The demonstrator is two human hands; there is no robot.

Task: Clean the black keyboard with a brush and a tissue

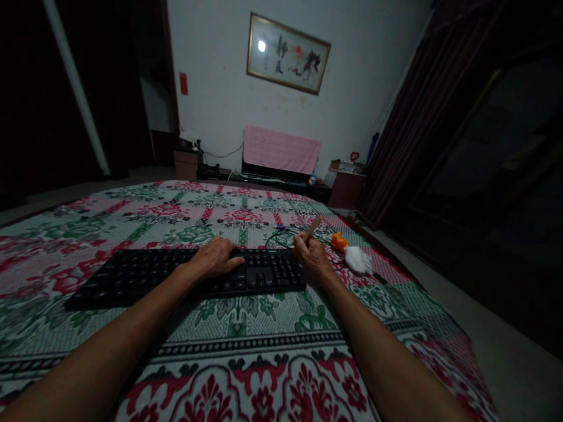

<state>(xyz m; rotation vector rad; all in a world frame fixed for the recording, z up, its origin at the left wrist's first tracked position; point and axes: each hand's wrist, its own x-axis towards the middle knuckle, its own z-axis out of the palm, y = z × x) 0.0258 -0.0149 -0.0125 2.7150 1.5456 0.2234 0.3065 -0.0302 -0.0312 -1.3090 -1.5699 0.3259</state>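
Observation:
A black computer keyboard (pixel 147 275) lies at a slant on the flowered cover. My left hand (pixel 215 258) rests on top of its middle, palm down, thumb stretched out to the right and the other fingers toward the far edge. At the keyboard's right end, my right hand (pixel 311 258) is closed around a thin wooden stick-like handle (pixel 313 227), which points up and away. The lower end of that tool is hidden by the fingers, so its kind does not show. Behind the keyboard, a dark cable (pixel 278 234) lies in loops.
To the right of my right hand lie an orange crumpled cloth or paper (pixel 338 241), a white wad (pixel 358 259) and a small dark object (pixel 380 278). The patterned cover (pixel 246 346) drops away at the right edge. A pink towel (pixel 281 149) hangs by the far wall.

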